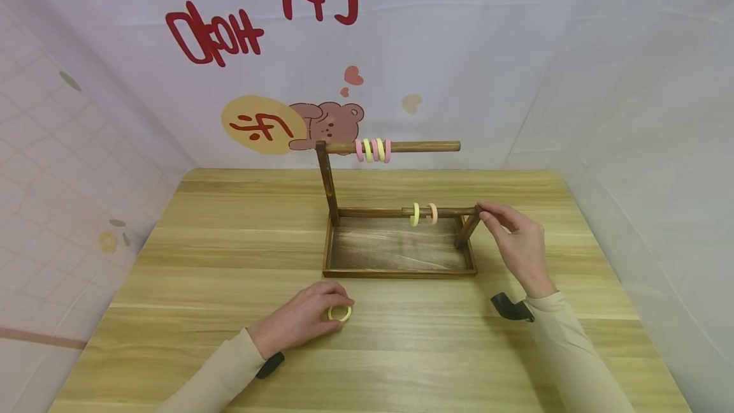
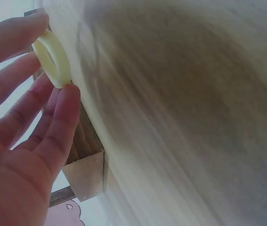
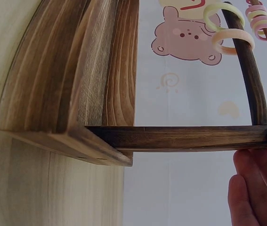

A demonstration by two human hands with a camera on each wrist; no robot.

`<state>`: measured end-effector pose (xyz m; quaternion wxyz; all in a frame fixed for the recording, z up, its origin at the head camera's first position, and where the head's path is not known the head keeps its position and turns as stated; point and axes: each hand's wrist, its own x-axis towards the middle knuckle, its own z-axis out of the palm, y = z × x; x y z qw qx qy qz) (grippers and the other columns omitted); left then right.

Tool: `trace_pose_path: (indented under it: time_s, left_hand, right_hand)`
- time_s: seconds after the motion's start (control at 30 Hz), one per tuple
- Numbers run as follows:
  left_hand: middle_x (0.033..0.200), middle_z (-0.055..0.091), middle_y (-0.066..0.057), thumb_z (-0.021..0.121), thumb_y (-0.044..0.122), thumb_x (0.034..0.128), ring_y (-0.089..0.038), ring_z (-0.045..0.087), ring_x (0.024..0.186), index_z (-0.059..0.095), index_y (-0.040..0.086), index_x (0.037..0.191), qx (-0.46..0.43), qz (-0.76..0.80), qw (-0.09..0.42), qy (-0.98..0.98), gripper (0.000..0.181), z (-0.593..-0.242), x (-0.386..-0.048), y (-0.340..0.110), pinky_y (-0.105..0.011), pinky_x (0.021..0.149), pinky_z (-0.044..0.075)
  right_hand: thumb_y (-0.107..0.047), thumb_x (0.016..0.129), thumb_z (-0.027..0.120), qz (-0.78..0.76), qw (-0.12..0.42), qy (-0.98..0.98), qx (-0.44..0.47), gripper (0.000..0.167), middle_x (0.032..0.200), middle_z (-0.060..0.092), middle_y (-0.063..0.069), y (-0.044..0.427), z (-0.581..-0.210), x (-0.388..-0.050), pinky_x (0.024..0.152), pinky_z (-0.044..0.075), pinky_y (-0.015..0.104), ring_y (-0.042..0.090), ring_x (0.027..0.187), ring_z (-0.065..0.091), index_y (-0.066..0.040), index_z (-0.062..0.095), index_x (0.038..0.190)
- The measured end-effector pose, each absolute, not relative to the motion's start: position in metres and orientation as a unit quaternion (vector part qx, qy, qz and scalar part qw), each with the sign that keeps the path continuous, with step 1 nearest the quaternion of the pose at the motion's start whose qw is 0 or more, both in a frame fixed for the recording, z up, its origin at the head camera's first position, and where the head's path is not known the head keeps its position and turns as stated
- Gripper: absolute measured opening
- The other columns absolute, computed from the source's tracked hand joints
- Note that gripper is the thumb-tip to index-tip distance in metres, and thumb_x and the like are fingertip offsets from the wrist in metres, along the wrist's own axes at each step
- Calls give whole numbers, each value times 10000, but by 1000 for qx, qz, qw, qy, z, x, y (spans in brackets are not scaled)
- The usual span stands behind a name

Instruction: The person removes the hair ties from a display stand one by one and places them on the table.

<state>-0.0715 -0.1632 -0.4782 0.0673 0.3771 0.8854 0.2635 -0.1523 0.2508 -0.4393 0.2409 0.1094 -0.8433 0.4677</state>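
Note:
My left hand (image 1: 304,317) pinches a yellow ring (image 2: 61,56), a thick, smooth band like a hair tie, between thumb and fingertips just above the table, in front of the rack. With thumb and fingers, my right hand (image 1: 518,244) grips the dark wooden display rack (image 3: 185,138) at the top of its short right post. On the rack's lower bar hang one yellow ring (image 1: 416,208) and one peach ring (image 1: 434,212), a small gap between them. Several pink and yellow rings (image 1: 387,150) sit close together on the upper bar.
A shallow tray base (image 1: 401,273) carries both posts of the rack. The upper bar's right end (image 1: 457,146) and the lower bar's left end (image 1: 404,212) are free. Beneath is a wood-grain table (image 1: 413,362); a printed white curtain (image 1: 459,69) hangs behind.

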Motion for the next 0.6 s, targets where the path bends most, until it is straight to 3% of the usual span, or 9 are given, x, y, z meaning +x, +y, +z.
trace_pose_path:
  time_s: [0.43,0.6]
  left_hand:
    - [1198,659,16,837,211,894,-173,613,1134,745,99,1237,374,242,76,892,372,-486,-73,-158,-389,1009,536]
    - [1191,653,5,848,239,881,-168,610,1110,750,92,1222,371,244,69,893,384,-488,-72,-155,-379,983,545]
  right_hand:
    - [-36,949,753,468,237,-845,105,236,1114,774,121,251,-438,-152,810,518,78,-117,961,657,-74,788,1180]
    - [-58,959,749,465,234,-847,105,232,1125,775,97,251,-438,-151,817,516,79,-117,964,656,-90,789,1185]
